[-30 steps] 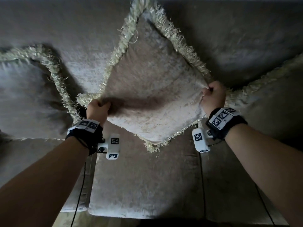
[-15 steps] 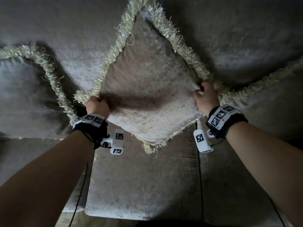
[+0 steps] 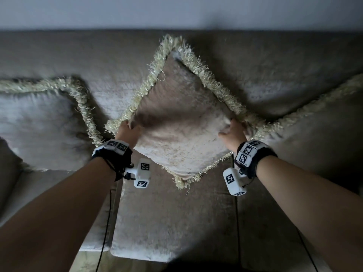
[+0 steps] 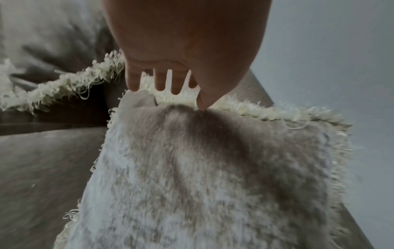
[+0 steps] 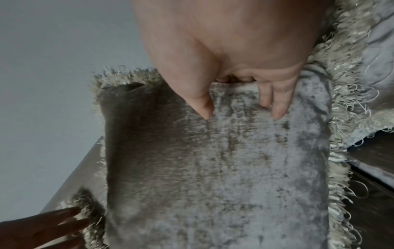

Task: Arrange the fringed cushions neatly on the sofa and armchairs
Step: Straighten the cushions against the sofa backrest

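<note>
A beige velvet cushion with a cream fringe stands on one corner, diamond-wise, against the sofa back. My left hand pinches its left corner; in the left wrist view the thumb lies on the front of the cushion and the fingers go behind the fringe. My right hand holds the right corner. There the thumb and fingertips dig into the cushion's face. The bottom corner hangs just over the seat.
Two more fringed cushions lean on the sofa back: one at the left and one at the right, its fringe touching the middle cushion's right corner. A pale wall rises behind the sofa. The seat's front edge is near me.
Both hands have slid inward along the cushion. My right hand went from a fist on the fringed corner to thumb and fingertips on the face. The view has tilted up to show the wall.
</note>
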### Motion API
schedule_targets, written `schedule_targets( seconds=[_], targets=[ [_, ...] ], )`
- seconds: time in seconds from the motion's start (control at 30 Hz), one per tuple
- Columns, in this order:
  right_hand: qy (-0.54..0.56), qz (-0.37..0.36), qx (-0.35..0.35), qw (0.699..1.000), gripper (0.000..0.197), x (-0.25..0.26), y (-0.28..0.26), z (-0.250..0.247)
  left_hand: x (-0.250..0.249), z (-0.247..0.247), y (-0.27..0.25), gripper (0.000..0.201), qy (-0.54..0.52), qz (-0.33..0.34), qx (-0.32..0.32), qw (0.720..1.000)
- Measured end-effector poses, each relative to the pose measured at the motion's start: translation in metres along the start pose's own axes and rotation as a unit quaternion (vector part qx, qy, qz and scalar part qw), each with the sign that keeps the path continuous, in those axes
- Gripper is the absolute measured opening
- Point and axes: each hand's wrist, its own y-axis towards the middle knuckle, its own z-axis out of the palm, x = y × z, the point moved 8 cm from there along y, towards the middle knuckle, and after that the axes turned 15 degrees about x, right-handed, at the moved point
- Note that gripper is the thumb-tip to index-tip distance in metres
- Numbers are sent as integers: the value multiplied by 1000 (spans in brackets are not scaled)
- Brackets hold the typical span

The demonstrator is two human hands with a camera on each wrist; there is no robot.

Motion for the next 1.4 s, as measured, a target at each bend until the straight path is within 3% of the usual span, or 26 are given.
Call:
schedule_targets(
  seconds=[0.17,0.33,0.53,0.73,0.87,0.97,1.07,1.2,1.4],
  targets=[
    [16,-16,15,1000,86,40,-45,2,-29,-31,-59,60,31,7,-18,999],
    [11,-30,105,994,75,95,-87,26,-27,-87,-104,48,56,21,-58,997],
    [-22,-75,162,984,70,165,-119,70,4,-158,-135,42,39,7,-81,996],
    [-23,-87,200,976,76,236,-143,160,68,-240,-131,44,-6,16,-86,996],
    [-23,-86,190,978,43,277,-145,234,121,-304,-110,43,6,10,-85,996],
    [44,-35,196,979,65,297,-147,296,162,-357,-93,44,4,3,-71,997],
    [68,-20,197,978,65,328,-154,340,193,-405,-86,44,37,-9,-62,997],
    [103,-6,193,976,52,352,-168,372,211,-440,-76,43,63,-13,-52,997],
    [158,48,217,962,61,341,-165,410,223,-447,-69,43,86,-3,-40,995]
  ],
)
